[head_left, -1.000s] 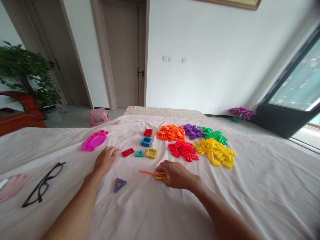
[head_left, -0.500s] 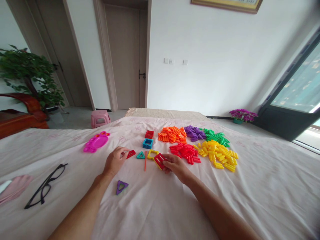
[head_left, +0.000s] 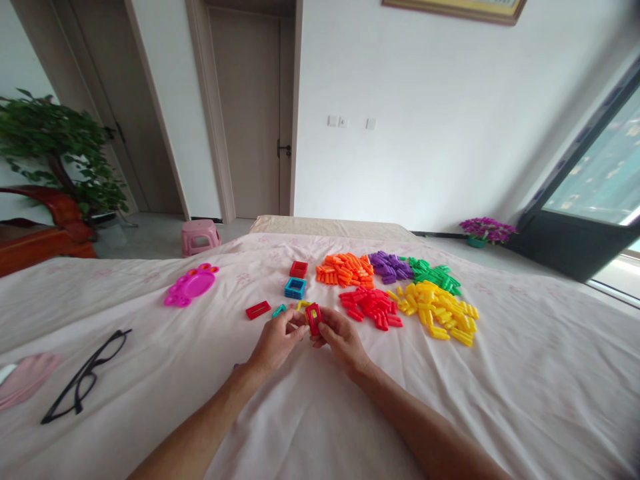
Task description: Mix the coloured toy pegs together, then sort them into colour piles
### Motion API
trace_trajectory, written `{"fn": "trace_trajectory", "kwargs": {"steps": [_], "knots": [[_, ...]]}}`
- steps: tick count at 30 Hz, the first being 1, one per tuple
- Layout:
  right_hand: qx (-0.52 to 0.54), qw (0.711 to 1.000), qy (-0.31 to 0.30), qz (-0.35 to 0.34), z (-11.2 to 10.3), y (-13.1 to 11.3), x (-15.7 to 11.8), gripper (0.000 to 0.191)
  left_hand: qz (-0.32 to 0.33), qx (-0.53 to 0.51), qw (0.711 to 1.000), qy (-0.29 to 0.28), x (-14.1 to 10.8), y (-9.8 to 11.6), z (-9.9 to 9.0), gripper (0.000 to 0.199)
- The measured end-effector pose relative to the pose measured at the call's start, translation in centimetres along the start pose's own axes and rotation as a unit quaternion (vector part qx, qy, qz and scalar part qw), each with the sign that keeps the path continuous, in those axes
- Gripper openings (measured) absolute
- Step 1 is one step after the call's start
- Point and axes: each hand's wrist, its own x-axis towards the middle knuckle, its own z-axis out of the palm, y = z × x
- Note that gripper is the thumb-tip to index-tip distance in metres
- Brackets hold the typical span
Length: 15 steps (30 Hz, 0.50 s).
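Note:
My left hand [head_left: 279, 339] and my right hand [head_left: 343, 337] meet at the middle of the bed-like cloth surface. Their fingers are closed on opposite sides of a small red frame-shaped magnetic tile [head_left: 313, 318], held tilted up, with a bit of yellow showing at its edge. Left of the hands lies a red rectangular tile [head_left: 258, 310]. A teal triangle tile [head_left: 279, 311] and a yellow tile [head_left: 303, 305] are partly hidden behind my fingers. Just a sliver of a purple tile [head_left: 236, 366] shows past my left forearm.
Beyond the hands sit blue square tiles [head_left: 295, 287] and red tiles [head_left: 299, 269]. To the right are piles of orange [head_left: 345, 269], purple [head_left: 390, 267], green [head_left: 434, 275], red [head_left: 373, 307] and yellow pieces [head_left: 440, 311]. A pink tray [head_left: 197, 285] and black glasses [head_left: 87, 377] lie left.
My left hand has let go of the red rectangular tile, which now lies flat, and moved right to grip the tile in my right hand. That held tile has turned more upright.

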Motion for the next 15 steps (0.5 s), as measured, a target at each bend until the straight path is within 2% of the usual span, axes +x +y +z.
{"fn": "trace_trajectory", "kwargs": {"steps": [7, 12, 15], "knots": [[0.001, 1.000, -0.030, -0.005, 0.9, 0.1, -0.4, 0.052, -0.033, -0.013, 0.999, -0.010, 0.2, -0.3, -0.1, 0.027], [-0.003, 1.000, 0.014, -0.017, 0.9, 0.5, -0.3, 0.048, -0.019, 0.020, 0.998, 0.058, 0.1, 0.7, -0.6, 0.035], [-0.013, 0.998, 0.041, -0.035, 0.8, 0.8, -0.2, 0.045, 0.003, 0.043, 0.998, 0.054, -0.3, 1.3, -0.2, 0.033]]}}
